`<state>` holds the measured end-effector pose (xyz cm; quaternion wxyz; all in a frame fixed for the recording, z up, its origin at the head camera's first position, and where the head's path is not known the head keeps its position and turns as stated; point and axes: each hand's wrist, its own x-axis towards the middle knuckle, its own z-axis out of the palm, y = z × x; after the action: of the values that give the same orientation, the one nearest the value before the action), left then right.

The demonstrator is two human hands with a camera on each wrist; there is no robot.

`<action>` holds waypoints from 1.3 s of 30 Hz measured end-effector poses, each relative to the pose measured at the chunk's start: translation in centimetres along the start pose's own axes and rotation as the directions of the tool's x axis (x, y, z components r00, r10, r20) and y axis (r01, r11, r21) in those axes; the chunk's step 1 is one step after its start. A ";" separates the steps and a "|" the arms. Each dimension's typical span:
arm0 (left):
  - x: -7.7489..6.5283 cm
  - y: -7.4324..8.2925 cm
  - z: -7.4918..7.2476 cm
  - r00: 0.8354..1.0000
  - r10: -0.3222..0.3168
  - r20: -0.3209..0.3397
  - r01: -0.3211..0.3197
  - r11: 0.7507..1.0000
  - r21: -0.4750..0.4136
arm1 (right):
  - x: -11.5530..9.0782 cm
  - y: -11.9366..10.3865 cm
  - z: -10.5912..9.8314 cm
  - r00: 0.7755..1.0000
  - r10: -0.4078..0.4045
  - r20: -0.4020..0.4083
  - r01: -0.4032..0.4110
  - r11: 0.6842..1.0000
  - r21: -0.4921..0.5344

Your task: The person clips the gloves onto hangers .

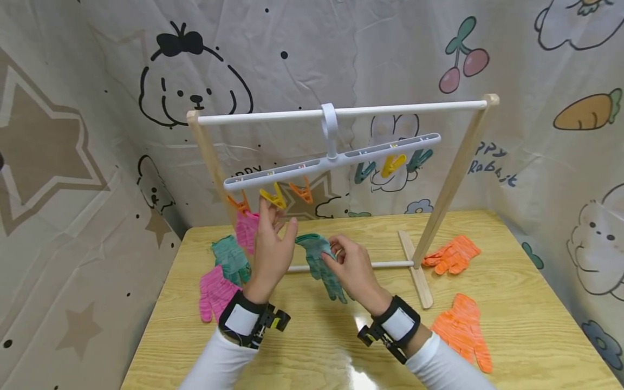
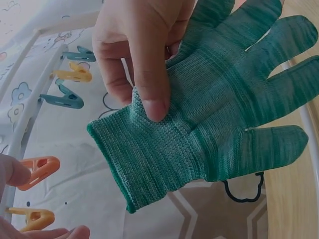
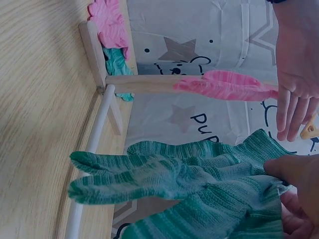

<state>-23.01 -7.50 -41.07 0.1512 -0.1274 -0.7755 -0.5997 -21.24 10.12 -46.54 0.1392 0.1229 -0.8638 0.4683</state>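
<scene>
My right hand [image 1: 353,268] pinches a green knit glove [image 1: 319,265] near its cuff, thumb on the fabric. In the left wrist view the glove [image 2: 209,104] hangs sideways, fingers to the right. My left hand [image 1: 273,252] is raised beneath the hanger, fingertips by a yellow clip [image 1: 274,196]; in the right wrist view its fingers look fairly straight. Whether it touches the clip cannot be told. An orange clip [image 1: 301,190] hangs just right of it. A pink glove [image 1: 247,232] hangs from the leftmost orange clip [image 1: 239,204], partly behind my left hand.
The white clip hanger [image 1: 287,172] hooks over the rod [image 1: 404,110] of a wooden stand. Green and yellow clips [image 1: 392,165] hang at its right. On the table lie a green glove [image 1: 230,259], a pink glove [image 1: 216,292] and two orange gloves [image 1: 463,330].
</scene>
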 end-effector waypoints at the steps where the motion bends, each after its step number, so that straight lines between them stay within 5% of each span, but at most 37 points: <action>1: 0.1 0.0 0.0 1.000 0.009 0.000 -0.009 1.000 -0.007 | 0.0 0.0 0.0 1.000 -0.002 0.001 0.002 1.000 0.000; 12: 0.5 -0.1 0.1 0.998 0.010 -0.066 -0.013 0.999 -0.052 | 0.8 -0.7 -0.1 0.999 -0.030 0.015 0.030 0.999 0.014; 22: 1.1 0.4 -0.2 0.992 -0.072 -0.105 0.058 0.990 -0.129 | 1.5 -1.1 0.1 0.999 -0.045 0.020 0.045 0.999 0.015; 30: 2.0 0.7 -0.2 0.983 -0.120 -0.137 0.104 0.987 -0.120 | 1.6 -1.2 0.1 0.999 -0.042 0.024 0.042 0.999 0.017; 39: 2.7 0.8 -0.5 0.986 -0.097 -0.137 0.088 0.994 -0.071 | 1.9 -1.2 0.1 0.999 -0.035 0.032 0.035 0.999 0.007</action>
<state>-25.21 -7.79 -39.20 0.1733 -0.0536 -0.7480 -0.6384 -22.59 9.24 -45.02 0.1330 0.1460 -0.8622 0.4664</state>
